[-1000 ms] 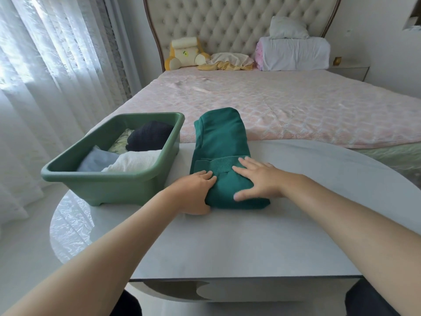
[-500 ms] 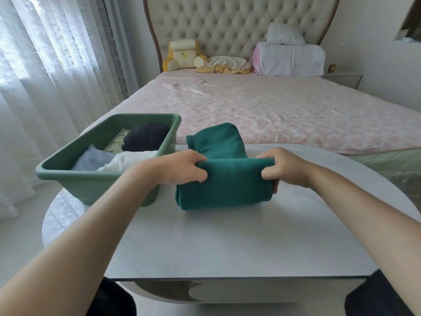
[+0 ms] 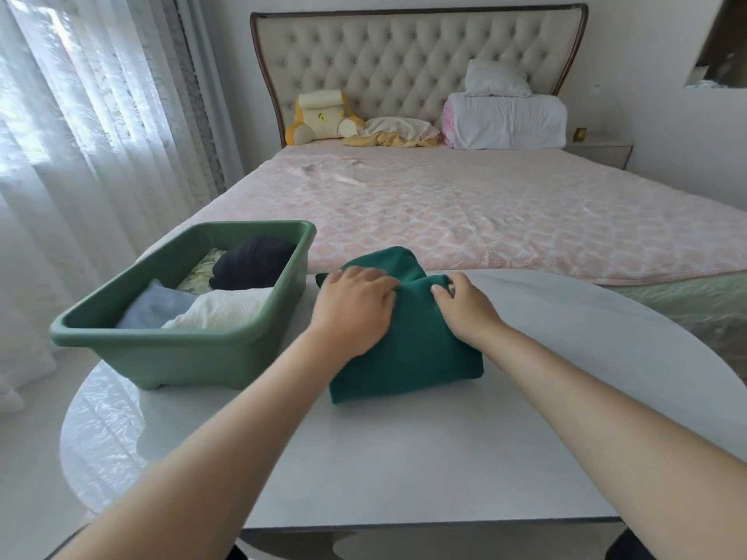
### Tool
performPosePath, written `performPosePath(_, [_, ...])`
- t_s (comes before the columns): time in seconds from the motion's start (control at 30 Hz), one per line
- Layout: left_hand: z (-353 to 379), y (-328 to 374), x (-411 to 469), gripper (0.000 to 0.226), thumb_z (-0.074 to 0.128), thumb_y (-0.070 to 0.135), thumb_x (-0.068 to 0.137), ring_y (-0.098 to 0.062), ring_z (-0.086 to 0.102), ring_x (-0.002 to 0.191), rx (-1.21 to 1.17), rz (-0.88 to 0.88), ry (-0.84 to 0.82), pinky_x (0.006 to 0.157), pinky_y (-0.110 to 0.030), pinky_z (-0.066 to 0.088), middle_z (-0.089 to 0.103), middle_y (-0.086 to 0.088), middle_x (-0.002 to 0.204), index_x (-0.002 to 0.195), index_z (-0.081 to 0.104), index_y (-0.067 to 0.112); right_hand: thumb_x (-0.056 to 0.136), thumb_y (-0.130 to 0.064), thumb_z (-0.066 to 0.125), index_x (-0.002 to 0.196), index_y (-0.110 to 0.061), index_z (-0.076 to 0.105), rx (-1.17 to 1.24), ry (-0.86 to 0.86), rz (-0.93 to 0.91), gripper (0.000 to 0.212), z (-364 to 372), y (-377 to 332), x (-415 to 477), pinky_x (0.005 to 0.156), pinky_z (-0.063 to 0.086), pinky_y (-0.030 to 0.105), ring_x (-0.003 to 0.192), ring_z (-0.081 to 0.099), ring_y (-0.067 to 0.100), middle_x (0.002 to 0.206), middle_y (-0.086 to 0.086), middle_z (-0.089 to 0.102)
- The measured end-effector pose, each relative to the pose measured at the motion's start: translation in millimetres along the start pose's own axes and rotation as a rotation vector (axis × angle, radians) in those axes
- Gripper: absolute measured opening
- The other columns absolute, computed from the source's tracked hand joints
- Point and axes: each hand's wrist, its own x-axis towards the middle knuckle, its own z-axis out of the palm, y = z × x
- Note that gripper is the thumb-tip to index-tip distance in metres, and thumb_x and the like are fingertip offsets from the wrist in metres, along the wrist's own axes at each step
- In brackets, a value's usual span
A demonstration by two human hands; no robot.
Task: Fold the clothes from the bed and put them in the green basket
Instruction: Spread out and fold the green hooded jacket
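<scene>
Tabletop (image 3: 404,458) beside green basket (image 3: 182,345): pressing with flat left hand (image 3: 355,305), pinching with right hand (image 3: 465,309), seemingly soft, floppy green garment (image 3: 412,357); lift from underneath.

One green basket (image 3: 169,351) with four clothes (image 3: 226,309), one teal garment (image 3: 416,357), two pillows (image 3: 505,121), one plush toy (image 3: 319,115)

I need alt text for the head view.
The left hand presses flat on a folded dark green garment on a table; the right hand grips its far edge. A green basket of folded clothes stands left, a bed behind.
</scene>
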Motion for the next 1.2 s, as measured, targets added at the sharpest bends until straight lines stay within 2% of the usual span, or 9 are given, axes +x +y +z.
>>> performPosePath(0.13, [28.6, 7.2, -3.2, 0.053, 0.018, 0.056, 0.102, -0.018, 0.018, 0.150, -0.212, -0.118, -0.349, 0.120, -0.053, 0.011, 0.018, 0.006, 0.164, 0.154, 0.016, 0.047, 0.093, -0.013, 0.058, 0.145, -0.019, 0.045, -0.478, 0.276, -0.519, 0.054, -2.3, -6.7, 1.1, 0.101, 0.044, 0.048, 0.127, 0.049, 0.034, 0.148, 0.010, 0.043])
performPosePath(0.2, [34.3, -0.6, -2.5, 0.054, 0.017, 0.056, 0.102, -0.016, 0.013, 0.151, -0.272, -0.138, -0.389, 0.121, -0.052, 0.008, 0.012, 0.006, 0.165, 0.155, 0.012, 0.047, 0.094, -0.011, 0.057, 0.142, -0.017, 0.055, -0.473, 0.146, -0.748, 0.048, 0.5, -6.2, 0.7, 0.111, 0.038, 0.049, 0.137, 0.046, 0.030, 0.150, 0.008, 0.047])
performPosePath(0.3, [38.6, -10.5, -5.3, 0.052, 0.019, 0.050, 0.104, -0.012, 0.010, 0.152, -0.388, -0.161, -0.409, 0.122, -0.044, 0.005, 0.010, 0.005, 0.166, 0.156, 0.013, 0.043, 0.108, -0.030, 0.038, 0.155, -0.029, 0.036, -0.345, -0.235, -0.565, 0.047, 7.6, 2.1, -7.8, 0.124, 0.006, 0.031, 0.153, 0.014, 0.012, 0.164, -0.005, 0.026])
performPosePath(0.4, [42.6, -19.9, -8.2, 0.052, 0.021, 0.046, 0.106, -0.013, 0.008, 0.152, -0.431, -0.158, -0.395, 0.123, -0.036, 0.005, 0.012, 0.003, 0.166, 0.157, 0.012, 0.040, 0.109, -0.035, 0.033, 0.157, -0.033, 0.028, -0.297, -0.296, -0.451, 0.048, 5.6, 9.7, -9.2, 0.119, -0.002, 0.021, 0.154, 0.002, 0.007, 0.167, -0.008, 0.016])
performPosePath(0.63, [40.7, -31.2, -11.6, 0.065, 0.028, 0.052, 0.104, -0.020, -0.005, 0.152, -0.220, -0.279, -0.379, 0.122, -0.038, 0.004, 0.000, -0.004, 0.166, 0.159, 0.012, 0.020, 0.107, -0.044, 0.029, 0.156, -0.044, 0.023, -0.294, -0.315, -0.333, 0.049, 5.0, 14.0, -10.7, 0.124, 0.005, 0.033, 0.154, 0.000, 0.006, 0.167, -0.012, 0.013])
performPosePath(0.77, [20.8, -10.3, -20.4, 0.049, 0.026, 0.031, 0.099, -0.025, 0.044, 0.131, 0.153, 0.141, -0.058, 0.103, -0.038, 0.038, 0.044, -0.001, 0.149, 0.144, 0.044, 0.021, 0.107, -0.045, 0.030, 0.156, -0.045, 0.024, -0.298, -0.324, -0.322, 0.049, 1.9, 12.0, -10.1, 0.124, 0.007, 0.033, 0.154, 0.001, 0.006, 0.168, -0.010, 0.013])
performPosePath(0.87, [17.6, 1.9, -37.5, 0.077, 0.023, 0.068, 0.085, -0.024, 0.053, 0.120, 0.096, 0.145, -0.053, 0.095, -0.040, 0.046, 0.053, 0.001, 0.139, 0.138, 0.048, 0.019, 0.106, -0.048, 0.037, 0.153, -0.045, 0.033, -0.323, -0.262, -0.353, 0.048, -5.5, 7.3, -12.8, 0.122, 0.015, 0.033, 0.153, 0.006, 0.006, 0.167, -0.011, 0.014])
performPosePath(0.97, [25.3, -1.5, -47.0, 0.121, 0.049, 0.086, 0.061, -0.024, 0.036, 0.140, 0.161, 0.139, -0.248, 0.107, -0.043, 0.039, 0.028, -0.003, 0.158, 0.156, 0.016, 0.018, 0.104, -0.043, 0.047, 0.149, -0.039, 0.045, -0.411, -0.141, -0.508, 0.045, -14.8, 4.5, -22.7, 0.121, 0.024, 0.032, 0.152, 0.017, 0.008, 0.165, -0.011, 0.024])
performPosePath(1.2, [18.4, -12.9, -33.9, 0.119, 0.075, 0.047, 0.066, -0.024, 0.036, 0.141, 0.013, 0.155, -0.378, 0.114, -0.029, 0.032, 0.023, -0.007, 0.160, 0.158, 0.005, 0.017, 0.067, -0.072, 0.072, 0.161, -0.025, -0.006, -0.907, -0.330, -0.638, 0.131, -23.4, 13.8, -32.6, 0.126, 0.004, 0.036, 0.154, -0.010, 0.017, 0.167, -0.002, -0.013])
